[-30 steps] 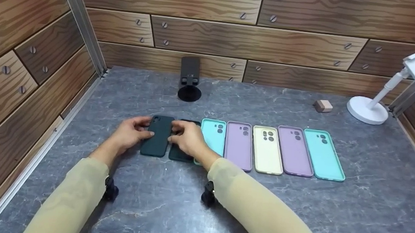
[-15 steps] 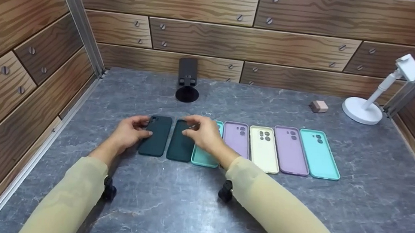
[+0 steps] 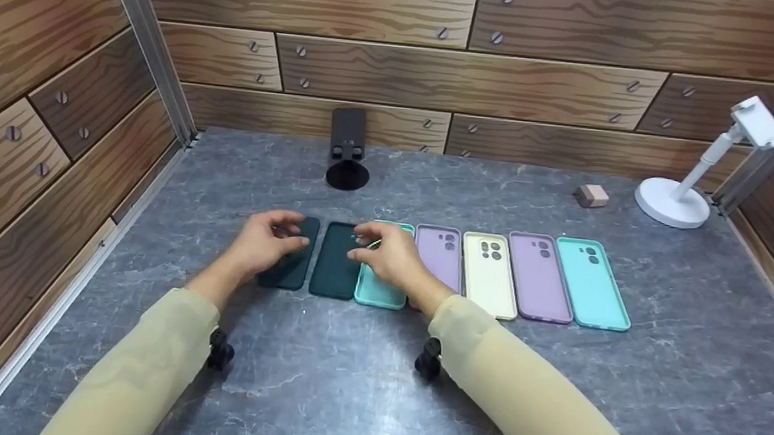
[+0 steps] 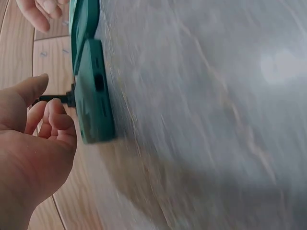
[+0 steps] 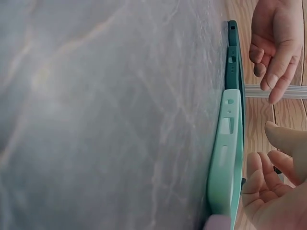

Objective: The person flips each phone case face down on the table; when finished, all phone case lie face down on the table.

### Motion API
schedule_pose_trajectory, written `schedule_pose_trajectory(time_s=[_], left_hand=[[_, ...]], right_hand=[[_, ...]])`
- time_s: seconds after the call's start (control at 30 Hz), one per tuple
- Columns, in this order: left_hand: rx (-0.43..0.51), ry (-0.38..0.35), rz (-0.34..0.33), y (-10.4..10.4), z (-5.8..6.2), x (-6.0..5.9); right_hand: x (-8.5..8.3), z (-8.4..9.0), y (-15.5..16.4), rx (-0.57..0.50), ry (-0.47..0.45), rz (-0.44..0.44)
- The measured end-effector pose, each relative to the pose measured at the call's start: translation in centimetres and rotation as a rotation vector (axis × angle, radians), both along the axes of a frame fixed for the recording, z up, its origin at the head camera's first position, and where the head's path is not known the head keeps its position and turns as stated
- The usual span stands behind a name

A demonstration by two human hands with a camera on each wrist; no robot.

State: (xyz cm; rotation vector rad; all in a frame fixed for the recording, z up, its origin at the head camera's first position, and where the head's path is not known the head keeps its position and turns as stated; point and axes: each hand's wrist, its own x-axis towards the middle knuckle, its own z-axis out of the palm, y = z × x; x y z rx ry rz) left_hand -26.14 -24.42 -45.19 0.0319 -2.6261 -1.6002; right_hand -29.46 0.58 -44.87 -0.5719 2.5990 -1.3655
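Observation:
Phone cases lie side by side in a row on the table. At the left end is a dark green case, with my left hand hovering over it, fingers loosely bent and holding nothing. A second dark green case comes beside it, then a turquoise case. Partly covering that turquoise case is my right hand, its thumb and fingers apart and nothing between them. In the right wrist view, the right hand appears raised above the turquoise case. The left wrist view shows the left hand beside the dark green case.
Further right in the row are a purple case, a cream case, another purple case and a turquoise one. Behind stand a black phone stand, a small pinkish block and a white stand. Wood-patterned walls surround the table.
The right hand has let go of the leftmost dark green case and moved right, over the turquoise case. The left hand has left the case's left edge and shifted right over it.

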Motion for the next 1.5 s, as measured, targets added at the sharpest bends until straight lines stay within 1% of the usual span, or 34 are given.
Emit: schedule_pose_trajectory(time_s=[0.1, 0.2, 0.33, 0.6, 0.8, 0.87, 1.03, 1.13, 1.37, 1.5], left_hand=[[-0.01, 0.007, -0.02, 0.9, 0.0, -0.3], [-0.015, -0.013, -0.034, 1.5, 0.0, -0.4], [-0.02, -0.056, -0.048, 1.9, 0.0, -0.4], [-0.047, -0.106, -0.07, 2.1, -0.4, -0.9], [-0.067, -0.098, -0.104, 2.4, -0.5, -1.1], [-0.074, -0.095, -0.101, 2.5, -0.6, -1.1], [-0.086, -0.096, -0.09, 2.6, -0.7, -1.1], [-0.093, -0.093, -0.105, 2.6, -0.7, -1.1], [-0.152, -0.15, -0.135, 2.5, -0.5, -1.2], [-0.188, -0.16, -0.143, 2.6, -0.5, -1.3]], right_hand=[[-0.1, -0.1, 0.1, 0.015, -0.005, -0.004], [-0.1, -0.2, 0.2, 0.028, -0.02, -0.005], [-0.2, -0.4, 0.3, 0.045, -0.039, -0.005], [-0.5, -0.6, 0.5, 0.1, -0.039, 0.0], [-1.0, -0.7, 0.6, 0.163, -0.052, 0.003], [-1.1, -0.8, 0.6, 0.175, -0.057, 0.008], [-1.3, -0.8, 0.7, 0.179, -0.07, 0.023], [-1.3, -0.9, 0.7, 0.182, -0.072, 0.027], [-1.2, -0.8, 0.7, 0.18, -0.081, 0.044], [-1.2, -0.8, 0.7, 0.188, -0.09, 0.048]])
